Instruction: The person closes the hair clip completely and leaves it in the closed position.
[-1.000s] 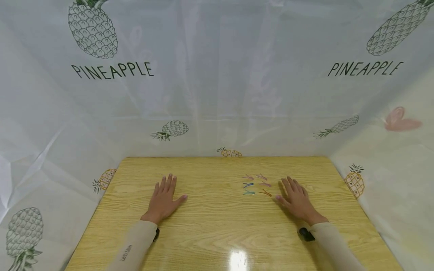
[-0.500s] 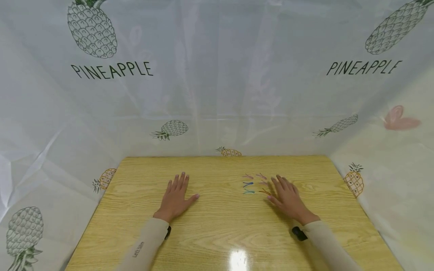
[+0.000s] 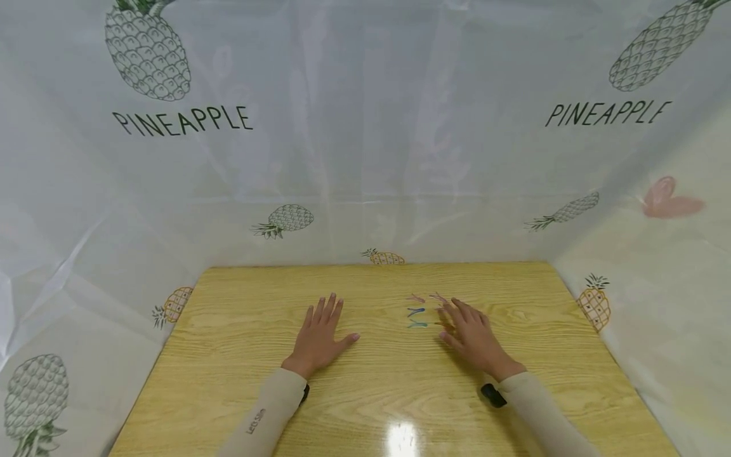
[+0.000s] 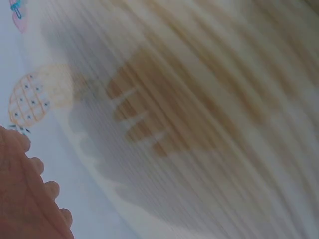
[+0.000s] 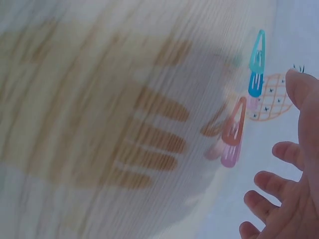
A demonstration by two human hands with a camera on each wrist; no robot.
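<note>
Two long cream sleeves (image 3: 542, 409) are worn, with small dark letters (image 3: 256, 421) on the left sleeve (image 3: 276, 398) and a little black thing (image 3: 493, 395) by the end of each sleeve.

Left hand (image 4: 25, 194) near pineapple print (image 4: 29, 102), mirrored in tabletop (image 4: 234, 64).

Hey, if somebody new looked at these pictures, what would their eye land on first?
Probably the pale backdrop behind the wooden table, printed with large pineapples at its upper corners. Next, the left hand and right hand over the table, then the small colourful hair clips beside and partly behind the right hand's fingers.
</note>
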